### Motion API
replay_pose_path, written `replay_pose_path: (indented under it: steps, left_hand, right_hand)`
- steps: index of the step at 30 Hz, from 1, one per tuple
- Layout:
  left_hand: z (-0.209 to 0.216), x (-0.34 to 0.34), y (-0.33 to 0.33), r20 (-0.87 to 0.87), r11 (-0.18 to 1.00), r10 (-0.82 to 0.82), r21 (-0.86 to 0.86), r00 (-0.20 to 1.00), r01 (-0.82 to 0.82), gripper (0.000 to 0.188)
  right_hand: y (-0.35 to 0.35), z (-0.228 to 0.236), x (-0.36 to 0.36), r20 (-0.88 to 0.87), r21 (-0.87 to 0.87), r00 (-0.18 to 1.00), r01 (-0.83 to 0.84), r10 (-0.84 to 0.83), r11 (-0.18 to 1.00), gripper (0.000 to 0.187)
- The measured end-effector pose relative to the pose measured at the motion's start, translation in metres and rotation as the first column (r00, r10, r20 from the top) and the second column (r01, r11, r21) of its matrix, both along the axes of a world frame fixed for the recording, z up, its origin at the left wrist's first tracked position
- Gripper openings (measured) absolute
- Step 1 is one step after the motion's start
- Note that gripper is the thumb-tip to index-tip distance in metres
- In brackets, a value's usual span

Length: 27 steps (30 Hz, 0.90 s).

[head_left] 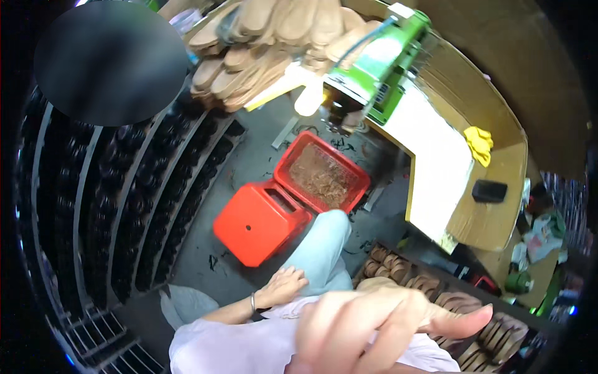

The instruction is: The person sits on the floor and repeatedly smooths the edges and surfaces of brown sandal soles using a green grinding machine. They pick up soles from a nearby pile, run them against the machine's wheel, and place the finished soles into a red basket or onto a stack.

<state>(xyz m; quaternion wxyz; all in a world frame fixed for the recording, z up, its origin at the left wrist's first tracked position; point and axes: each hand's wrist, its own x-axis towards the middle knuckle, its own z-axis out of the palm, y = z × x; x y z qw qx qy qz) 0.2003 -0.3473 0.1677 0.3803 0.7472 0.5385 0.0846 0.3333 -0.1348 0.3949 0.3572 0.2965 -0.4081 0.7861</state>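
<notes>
My left hand (283, 288) lies on my thigh in light blue trousers (321, 249), its fingers stretched out and nothing in them. Much closer to the camera, my right hand (374, 327) is raised in front of my pale shirt. Its fingers are curled in and blurred, while the thumb sticks out to the right; I see nothing held in it. Beyond my knee lies a red plastic tray (281, 172) with brown scraps in it. Touching the tray is a red plastic stool (240, 221).
Left stands a rack (128, 199) of black shoe-like items. Tan sole-shaped pieces (293, 22) are piled at the top. A green machine (386, 68) with a lit lamp adjoins a white worktop (430, 156), near a yellow cloth (478, 146) and black block (489, 191). Tan footwear (501, 336) fills a lower-right rack.
</notes>
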Motion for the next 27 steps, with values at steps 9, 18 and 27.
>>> replay_pose_path:
  steps: [9, 18, 27]
  left_hand:
    - [0.013, -0.05, 0.023, -0.137, 0.943, 0.214, 0.289, 0.967, -0.167, 0.003]
    - [-0.048, -0.165, 0.192, -0.169, 0.966, 0.177, -0.16, 0.97, -0.204, 0.01]
    - [-0.155, -0.308, 0.241, 0.152, 0.781, -0.066, -0.608, 0.986, 0.146, 0.014]
  right_hand:
    - [0.012, -0.286, 0.003, 0.878, 0.396, 0.106, 0.389, -0.467, 0.832, 0.023]
    - [0.038, -0.512, -0.079, 0.885, 0.282, -0.321, -0.205, -0.337, 0.937, 0.058]
    - [0.006, -0.603, -0.163, 0.886, -0.25, -0.442, -0.205, 0.139, 0.946, 0.116]
